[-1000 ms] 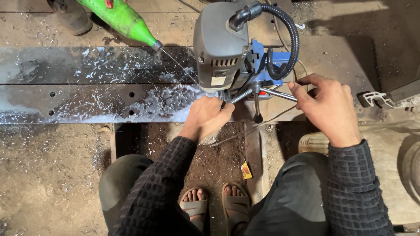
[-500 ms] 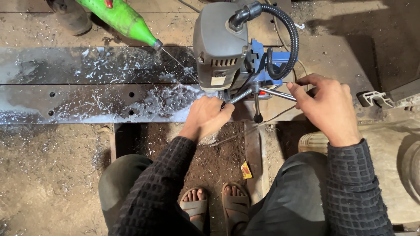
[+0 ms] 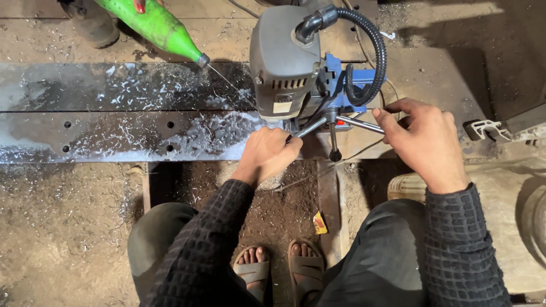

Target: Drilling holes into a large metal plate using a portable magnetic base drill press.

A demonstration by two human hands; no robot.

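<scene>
A grey and blue magnetic drill (image 3: 287, 62) with a black corrugated hose stands on a long steel plate (image 3: 114, 122) covered in metal shavings and pierced by several holes. My left hand (image 3: 267, 153) grips one spoke of the drill's feed handle at the plate's near edge. My right hand (image 3: 424, 139) holds another spoke of the feed handle (image 3: 358, 123) on the drill's right side. A green plastic bottle (image 3: 156, 25), held by another person at the top, squirts a thin stream toward the drill bit.
Another person's boot (image 3: 91, 23) stands at the top left beside the bottle. My sandalled feet (image 3: 278, 270) rest on dirt below the plate. A dusty pale object (image 3: 512, 227) lies at the right, and a small yellow wrapper (image 3: 320, 223) is on the ground.
</scene>
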